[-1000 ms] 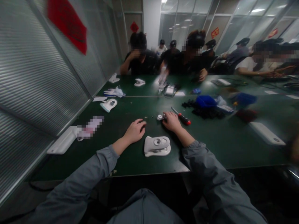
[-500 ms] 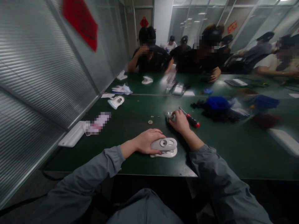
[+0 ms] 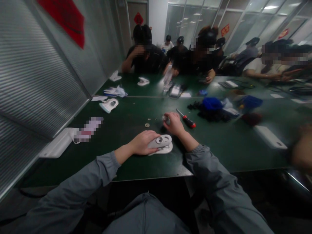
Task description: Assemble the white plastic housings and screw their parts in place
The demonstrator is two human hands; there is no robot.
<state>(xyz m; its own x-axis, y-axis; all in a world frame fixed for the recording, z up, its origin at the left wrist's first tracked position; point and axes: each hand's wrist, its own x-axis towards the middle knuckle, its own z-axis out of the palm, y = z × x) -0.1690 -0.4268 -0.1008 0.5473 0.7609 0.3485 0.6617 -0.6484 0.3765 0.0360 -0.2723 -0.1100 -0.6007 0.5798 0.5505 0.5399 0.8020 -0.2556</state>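
My left hand (image 3: 143, 143) is wrapped over a grey-and-white plastic housing (image 3: 166, 140), which has a round raised hole near its end. The grey upper shell sits tilted over a flat white lower piece near the table's front edge. Just beyond it, my right hand (image 3: 175, 124) pinches a small greyish round part (image 3: 164, 118) between thumb and fingers; its exact kind is too blurred to tell. A small disc (image 3: 147, 125) lies on the table left of that hand. On its right lies a screwdriver (image 3: 188, 121) with a red-and-black handle.
White plastic shells (image 3: 109, 105), a glove (image 3: 115, 91) and a white tray-like piece (image 3: 55, 146) lie on the left. Blue containers with dark items (image 3: 212, 105) and a white slab (image 3: 269, 137) are on the right. Co-workers (image 3: 146, 52) sit across the green table (image 3: 136, 169).
The view has swung right, so things appear further left. My left hand and the housing have shifted slightly away from me. The right hand, still pinching the small part, has moved slightly left.
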